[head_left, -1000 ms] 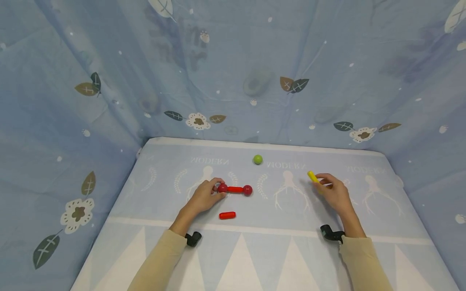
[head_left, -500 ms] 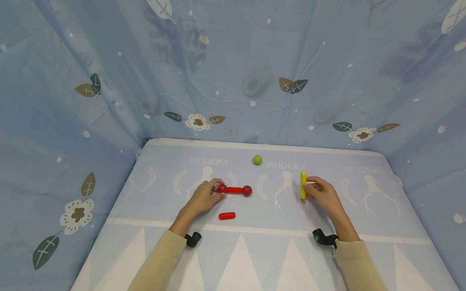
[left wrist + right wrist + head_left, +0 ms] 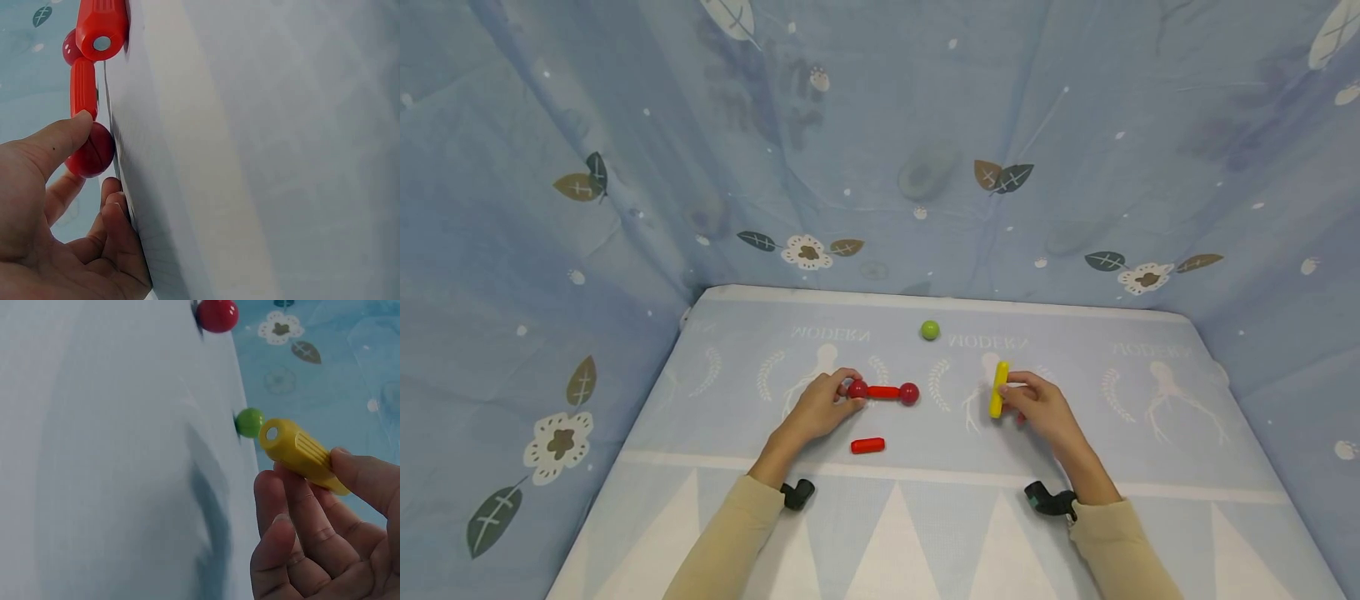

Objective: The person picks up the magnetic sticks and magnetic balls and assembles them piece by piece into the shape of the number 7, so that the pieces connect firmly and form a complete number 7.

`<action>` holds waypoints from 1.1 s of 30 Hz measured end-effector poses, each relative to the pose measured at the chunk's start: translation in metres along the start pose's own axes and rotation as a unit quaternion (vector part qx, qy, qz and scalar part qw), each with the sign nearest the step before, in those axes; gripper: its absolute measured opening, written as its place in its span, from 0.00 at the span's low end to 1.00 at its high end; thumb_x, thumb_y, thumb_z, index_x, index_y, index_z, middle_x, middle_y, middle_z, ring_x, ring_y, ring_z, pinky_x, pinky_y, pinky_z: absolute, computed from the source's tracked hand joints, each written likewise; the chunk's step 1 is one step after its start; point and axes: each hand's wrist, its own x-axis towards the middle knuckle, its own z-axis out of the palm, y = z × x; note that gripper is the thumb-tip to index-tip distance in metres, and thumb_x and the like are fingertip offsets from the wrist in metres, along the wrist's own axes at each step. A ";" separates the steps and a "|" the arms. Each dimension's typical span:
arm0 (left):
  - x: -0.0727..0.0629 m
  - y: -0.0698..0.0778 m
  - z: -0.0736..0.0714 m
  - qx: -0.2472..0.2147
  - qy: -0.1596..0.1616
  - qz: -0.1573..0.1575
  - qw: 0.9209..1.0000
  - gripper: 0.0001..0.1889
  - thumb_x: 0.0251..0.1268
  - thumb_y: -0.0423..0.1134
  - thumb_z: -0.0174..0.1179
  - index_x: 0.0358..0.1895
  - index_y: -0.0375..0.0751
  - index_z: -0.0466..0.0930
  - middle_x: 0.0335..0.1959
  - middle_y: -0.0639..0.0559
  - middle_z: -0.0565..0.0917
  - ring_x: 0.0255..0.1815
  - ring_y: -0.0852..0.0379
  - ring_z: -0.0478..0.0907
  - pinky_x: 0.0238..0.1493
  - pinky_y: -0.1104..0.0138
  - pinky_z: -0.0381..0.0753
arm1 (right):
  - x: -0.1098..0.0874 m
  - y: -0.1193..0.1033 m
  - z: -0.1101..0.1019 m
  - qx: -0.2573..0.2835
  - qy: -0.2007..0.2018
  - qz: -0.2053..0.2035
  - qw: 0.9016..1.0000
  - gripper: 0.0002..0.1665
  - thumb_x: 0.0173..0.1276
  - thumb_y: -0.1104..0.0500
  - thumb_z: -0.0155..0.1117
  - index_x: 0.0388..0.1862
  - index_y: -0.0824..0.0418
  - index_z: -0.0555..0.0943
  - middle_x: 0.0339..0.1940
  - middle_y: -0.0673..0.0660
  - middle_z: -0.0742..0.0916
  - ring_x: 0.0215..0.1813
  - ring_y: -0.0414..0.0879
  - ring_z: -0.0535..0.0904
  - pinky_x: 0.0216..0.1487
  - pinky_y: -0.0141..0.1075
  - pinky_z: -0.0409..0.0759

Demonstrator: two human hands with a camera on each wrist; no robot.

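On the cloth-covered table, my left hand [image 3: 820, 407] pinches a dark red ball [image 3: 858, 389] between thumb and fingers. A red ridged rod [image 3: 883, 392] joins that ball to a second dark red ball [image 3: 909, 393], making a dumbbell shape. My right hand [image 3: 1041, 410] holds a yellow ridged rod [image 3: 999, 390] between thumb and fingers, to the right of the joined pieces and apart from them. In the right wrist view a round silvery spot shows on the end of the yellow rod [image 3: 303, 453], which is raised off the cloth.
A loose red rod [image 3: 868, 446] lies in front of the joined pieces. Farther back sits a green ball [image 3: 930, 330]. Blue patterned curtains [image 3: 880, 150] enclose the back and both sides of the table [image 3: 760, 304].
My right hand has carried the yellow rod leftward, closer to the joined red pieces, and turned it more upright in the head view. My left hand has stayed in place.
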 end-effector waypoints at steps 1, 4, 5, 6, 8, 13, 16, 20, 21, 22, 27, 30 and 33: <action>0.000 0.000 0.000 0.000 0.000 0.001 1.000 0.22 0.65 0.43 0.69 0.61 0.50 0.77 0.39 0.50 0.76 0.39 0.53 0.71 0.38 0.62 0.74 | 0.000 0.000 0.002 0.002 -0.001 0.002 1.000 0.27 0.73 0.51 0.65 0.63 0.66 0.75 0.41 0.58 0.89 0.39 0.55 0.83 0.33 0.39 0.79; 0.001 -0.001 0.000 0.001 0.001 0.003 1.000 0.22 0.65 0.43 0.69 0.61 0.50 0.77 0.38 0.50 0.76 0.38 0.54 0.71 0.36 0.62 0.74 | 0.001 0.000 0.009 0.009 -0.010 0.000 1.000 0.26 0.74 0.53 0.64 0.62 0.68 0.75 0.38 0.57 0.89 0.38 0.53 0.83 0.32 0.38 0.79; 0.001 -0.001 0.001 0.001 0.001 0.004 1.000 0.22 0.65 0.43 0.69 0.60 0.50 0.77 0.37 0.50 0.76 0.38 0.54 0.71 0.36 0.62 0.73 | 0.001 0.000 0.011 0.011 -0.012 0.001 1.000 0.25 0.74 0.53 0.65 0.61 0.68 0.76 0.37 0.57 0.89 0.38 0.52 0.83 0.32 0.37 0.79; 0.001 -0.001 0.001 0.000 0.002 0.005 1.000 0.22 0.65 0.43 0.69 0.60 0.50 0.77 0.37 0.50 0.75 0.37 0.54 0.70 0.35 0.62 0.73 | 0.001 -0.001 0.013 0.013 -0.012 0.001 1.000 0.25 0.73 0.53 0.65 0.61 0.68 0.76 0.37 0.57 0.89 0.37 0.51 0.84 0.32 0.37 0.79; 0.001 -0.001 0.001 -0.002 0.002 0.005 1.000 0.22 0.65 0.43 0.69 0.60 0.50 0.77 0.36 0.50 0.75 0.37 0.54 0.70 0.35 0.62 0.73 | 0.001 -0.002 0.018 0.016 -0.018 -0.002 1.000 0.24 0.73 0.54 0.64 0.60 0.69 0.76 0.36 0.58 0.89 0.37 0.51 0.84 0.32 0.37 0.79; 0.001 -0.001 0.000 0.000 0.001 0.001 1.000 0.22 0.65 0.43 0.69 0.60 0.50 0.77 0.37 0.50 0.75 0.37 0.54 0.70 0.35 0.63 0.72 | 0.001 -0.004 0.030 0.018 -0.030 0.009 0.999 0.23 0.73 0.54 0.64 0.58 0.69 0.77 0.35 0.60 0.89 0.36 0.52 0.83 0.32 0.37 0.79; 0.001 0.000 0.000 0.000 0.001 -0.001 1.000 0.22 0.65 0.43 0.69 0.60 0.51 0.77 0.37 0.50 0.75 0.37 0.54 0.70 0.35 0.62 0.73 | 0.002 -0.006 0.037 0.018 -0.039 0.017 0.999 0.23 0.73 0.53 0.65 0.57 0.68 0.77 0.34 0.61 0.89 0.35 0.51 0.82 0.31 0.37 0.78; 0.001 0.001 0.000 0.000 0.002 -0.002 1.000 0.22 0.65 0.43 0.69 0.61 0.51 0.77 0.37 0.51 0.75 0.38 0.53 0.71 0.36 0.63 0.74 | 0.002 -0.006 0.048 0.025 -0.054 0.023 0.998 0.23 0.72 0.53 0.66 0.55 0.68 0.76 0.29 0.62 0.88 0.25 0.49 0.77 0.25 0.34 0.74; 0.001 0.001 0.000 0.000 0.002 -0.003 1.000 0.22 0.64 0.43 0.69 0.61 0.51 0.77 0.38 0.51 0.75 0.38 0.53 0.71 0.36 0.63 0.74 | 0.002 -0.005 0.051 0.029 -0.057 0.026 0.998 0.22 0.72 0.53 0.66 0.55 0.67 0.76 0.27 0.62 0.87 0.23 0.48 0.75 0.24 0.34 0.72; 0.001 0.001 0.000 0.000 0.002 -0.003 1.000 0.22 0.64 0.43 0.69 0.61 0.51 0.76 0.38 0.51 0.76 0.39 0.53 0.71 0.36 0.63 0.74 | 0.002 -0.005 0.054 0.032 -0.060 0.027 0.997 0.22 0.72 0.53 0.66 0.55 0.67 0.76 0.25 0.62 0.87 0.21 0.47 0.73 0.22 0.33 0.71; 0.002 0.001 0.001 0.003 0.001 -0.008 1.000 0.23 0.64 0.44 0.70 0.61 0.51 0.77 0.37 0.51 0.75 0.39 0.54 0.71 0.35 0.64 0.75 | 0.001 -0.003 0.068 0.042 -0.079 0.025 0.996 0.21 0.71 0.53 0.67 0.54 0.66 0.76 0.21 0.61 0.85 0.17 0.44 0.69 0.19 0.32 0.67; 0.001 0.000 0.001 0.003 0.002 -0.008 1.000 0.22 0.64 0.43 0.70 0.61 0.51 0.77 0.37 0.51 0.75 0.38 0.54 0.71 0.35 0.63 0.74 | 0.000 -0.004 0.077 0.045 -0.092 0.029 0.994 0.20 0.71 0.53 0.67 0.53 0.65 0.76 0.20 0.60 0.85 0.16 0.44 0.68 0.17 0.31 0.64; 0.000 0.000 0.001 0.002 0.002 -0.006 1.000 0.22 0.64 0.43 0.69 0.60 0.51 0.77 0.37 0.51 0.75 0.38 0.54 0.70 0.36 0.63 0.73 | -0.001 -0.004 0.085 0.049 -0.103 0.034 0.993 0.19 0.71 0.53 0.67 0.52 0.64 0.76 0.19 0.61 0.84 0.14 0.44 0.66 0.15 0.31 0.61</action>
